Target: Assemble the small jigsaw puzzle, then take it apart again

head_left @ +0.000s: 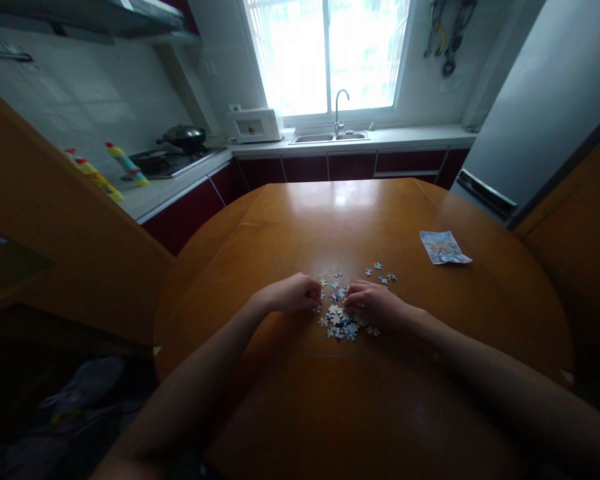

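Note:
A loose heap of jigsaw puzzle pieces (344, 327), blue, white and dark, lies on the wooden table (300, 227) between my hands. At the heap's left edge is my left hand (297, 292), its fingers curled down at the pieces; whether a piece is between them is hidden. My right hand (373, 301) rests over the right side of the heap with bent fingers, and its fingertips touch or hover close to the pieces. Several single pieces (383, 279) lie apart, just beyond my right hand.
A creased picture sheet (444, 248) lies at the table's right. Behind the table run a counter with a sink (315, 139) and a white microwave (255, 125). On the left are a stove with a wok (184, 137) and bottles (127, 164); a fridge (540, 100) stands right.

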`<state>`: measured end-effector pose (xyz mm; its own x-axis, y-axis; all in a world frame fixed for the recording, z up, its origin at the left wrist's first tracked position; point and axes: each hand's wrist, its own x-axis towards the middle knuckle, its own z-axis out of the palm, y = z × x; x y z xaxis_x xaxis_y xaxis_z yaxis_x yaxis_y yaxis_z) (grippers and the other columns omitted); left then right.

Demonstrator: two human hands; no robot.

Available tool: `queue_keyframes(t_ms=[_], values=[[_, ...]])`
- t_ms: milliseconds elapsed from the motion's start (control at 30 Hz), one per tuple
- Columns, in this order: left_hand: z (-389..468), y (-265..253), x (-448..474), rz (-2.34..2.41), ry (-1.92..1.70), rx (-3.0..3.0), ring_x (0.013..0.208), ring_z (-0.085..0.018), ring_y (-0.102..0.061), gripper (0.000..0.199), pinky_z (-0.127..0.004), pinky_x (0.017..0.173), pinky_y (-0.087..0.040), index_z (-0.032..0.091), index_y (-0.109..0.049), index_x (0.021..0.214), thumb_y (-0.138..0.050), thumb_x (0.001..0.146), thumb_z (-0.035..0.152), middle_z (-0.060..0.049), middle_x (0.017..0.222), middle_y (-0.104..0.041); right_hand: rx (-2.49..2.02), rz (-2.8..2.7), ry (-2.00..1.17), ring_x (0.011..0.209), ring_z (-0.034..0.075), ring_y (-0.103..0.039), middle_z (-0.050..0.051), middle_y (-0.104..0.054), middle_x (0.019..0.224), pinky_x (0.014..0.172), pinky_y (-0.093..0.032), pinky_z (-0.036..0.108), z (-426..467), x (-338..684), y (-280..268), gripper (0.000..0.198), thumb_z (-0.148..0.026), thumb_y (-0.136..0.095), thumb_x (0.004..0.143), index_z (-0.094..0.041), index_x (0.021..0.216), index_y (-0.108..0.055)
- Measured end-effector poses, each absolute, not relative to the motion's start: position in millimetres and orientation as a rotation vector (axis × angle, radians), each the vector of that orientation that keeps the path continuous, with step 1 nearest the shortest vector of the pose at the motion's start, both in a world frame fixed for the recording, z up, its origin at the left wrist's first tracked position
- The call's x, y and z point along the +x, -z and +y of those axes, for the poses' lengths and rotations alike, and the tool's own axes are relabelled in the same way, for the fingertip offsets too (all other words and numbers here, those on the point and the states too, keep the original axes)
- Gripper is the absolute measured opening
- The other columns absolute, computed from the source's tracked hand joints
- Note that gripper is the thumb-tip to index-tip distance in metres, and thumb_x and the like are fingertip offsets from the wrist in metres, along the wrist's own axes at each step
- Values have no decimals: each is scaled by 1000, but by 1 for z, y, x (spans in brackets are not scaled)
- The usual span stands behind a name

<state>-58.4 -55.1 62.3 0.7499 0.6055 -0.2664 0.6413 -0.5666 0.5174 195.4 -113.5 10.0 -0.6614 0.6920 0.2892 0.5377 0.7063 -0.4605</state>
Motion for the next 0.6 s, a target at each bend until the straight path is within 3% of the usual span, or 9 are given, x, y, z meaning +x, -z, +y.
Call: queue_keyframes(t_ms=[100, 300, 600], values=[[-58, -61, -54, 995, 65, 2395, 60, -12, -52, 4, -23, 57, -35, 15, -70, 79, -73, 78, 18, 0, 68, -64, -950, -2420, -412, 83, 17, -60, 6, -69, 88, 76, -46, 29, -111, 198, -12, 19, -19, -58, 96, -21, 86, -73], [-66, -53, -42, 673, -165, 2532, 82, -13, -61, 12, -24, 78, -45, 21, -74, 93, -64, 88, 16, -4, 98, -67, -1256, -2274, -220, 77, 18, -59, 7, -68, 85, 70, -43, 30, -95, 235, -21, 18, -21, -59, 92, -19, 82, -73], [-65, -54, -42, 610, -132, 2526, 79, -13, -57, 6, -22, 73, -44, 16, -66, 82, -63, 87, 15, -4, 92, -62, -1633, -2292, -241, 71, 17, -60, 6, -68, 81, 64, -40, 28, -81, 303, -32, 16, -21, -59, 86, -19, 76, -72]])
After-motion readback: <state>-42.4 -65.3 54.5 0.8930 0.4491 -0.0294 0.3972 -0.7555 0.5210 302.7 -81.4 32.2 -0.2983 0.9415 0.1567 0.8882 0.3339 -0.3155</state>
